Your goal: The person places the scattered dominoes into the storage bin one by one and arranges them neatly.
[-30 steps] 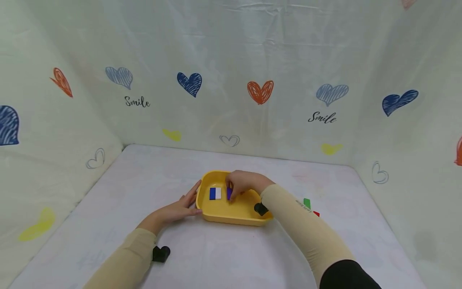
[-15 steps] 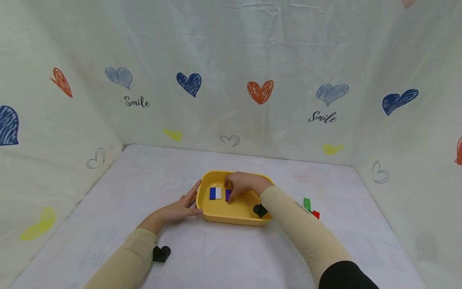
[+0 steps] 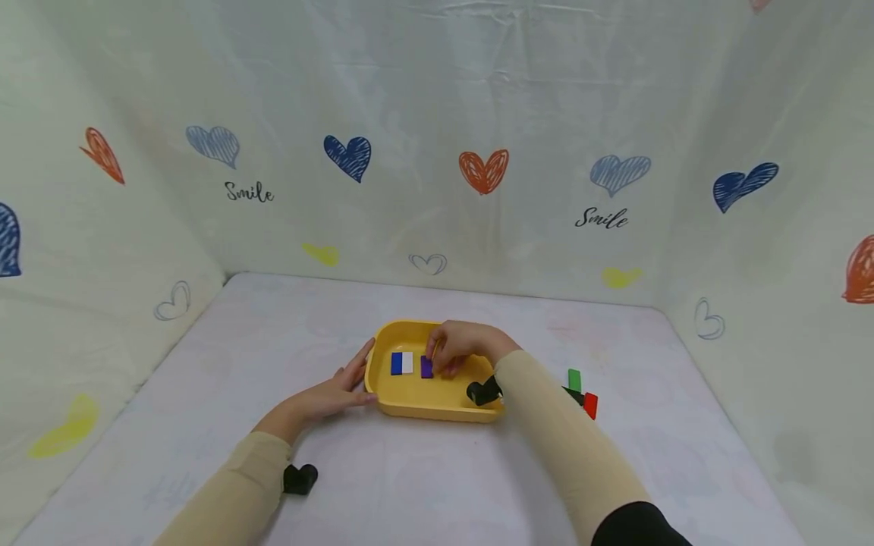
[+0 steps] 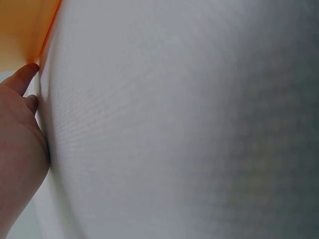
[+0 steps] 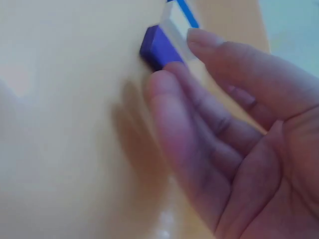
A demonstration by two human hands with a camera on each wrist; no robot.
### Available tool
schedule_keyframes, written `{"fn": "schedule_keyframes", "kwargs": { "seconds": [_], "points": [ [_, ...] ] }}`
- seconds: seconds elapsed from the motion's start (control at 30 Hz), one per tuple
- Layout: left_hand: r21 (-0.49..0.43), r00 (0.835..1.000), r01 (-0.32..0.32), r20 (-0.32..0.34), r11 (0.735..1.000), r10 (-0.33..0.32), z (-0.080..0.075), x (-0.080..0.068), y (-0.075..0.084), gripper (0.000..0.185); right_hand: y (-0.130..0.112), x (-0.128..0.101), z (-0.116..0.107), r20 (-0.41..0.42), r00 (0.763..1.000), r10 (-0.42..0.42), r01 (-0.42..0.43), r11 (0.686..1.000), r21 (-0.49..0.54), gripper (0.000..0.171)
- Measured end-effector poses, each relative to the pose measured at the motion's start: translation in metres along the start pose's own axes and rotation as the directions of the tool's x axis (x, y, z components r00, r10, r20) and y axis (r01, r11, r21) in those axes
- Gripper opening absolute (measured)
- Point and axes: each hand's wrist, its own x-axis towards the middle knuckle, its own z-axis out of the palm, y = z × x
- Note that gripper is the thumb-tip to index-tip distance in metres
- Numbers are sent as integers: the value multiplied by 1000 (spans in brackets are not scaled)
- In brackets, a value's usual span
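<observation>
A yellow tray [image 3: 437, 413] stands on the table, with a blue block [image 3: 396, 364] and a white block [image 3: 407, 362] side by side in it. Just right of them, across a small gap, lies a purple block [image 3: 426, 367]. My right hand [image 3: 471, 341] is over the tray with loosely bent fingers at the purple block's right side. In the right wrist view, thumb and index fingertip are apart, and the purple block [image 5: 162, 47] lies just beyond the fingertips; contact is unclear. My left hand [image 3: 324, 398] rests against the tray's left side, fingers extended and thumb at the near corner.
Right of the tray, partly behind my right sleeve, lie a green block [image 3: 575, 379], a black block [image 3: 573, 395] and a red block [image 3: 590, 406]. A white table [image 3: 382, 485] carries everything. A curtain printed with hearts [image 3: 437, 212] surrounds its back and sides.
My right fingers have come off the purple block to its right, so more of it shows. The head view has shifted slightly, and the red block is more exposed. My left hand stays at the tray.
</observation>
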Motion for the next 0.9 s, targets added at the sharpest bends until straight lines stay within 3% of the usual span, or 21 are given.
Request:
{"fn": "schedule_keyframes", "kwargs": {
  "seconds": [0.1,0.23,0.47,0.63,0.9],
  "points": [
    [-1,1000,-2,-12,1000,2,-1,0,-2,101,4,4,4,11,1000,-3,2,997,79,17],
    [3,1000,-14,-5,1000,14,0,1,-2,100,11,8,9,3,999,-34,33,995,94,20],
    [22,1000,-22,6,1000,22,1,-2,0,99,17,16,13,-30,989,-142,140,989,-52,22],
    [21,1000,-29,8,999,29,1,0,0,100,17,19,14,-49,987,-150,143,981,-130,22],
    [12,999,-36,6,999,36,1,1,-2,99,12,18,17,-72,985,-159,149,980,-132,18]
  ]
}}
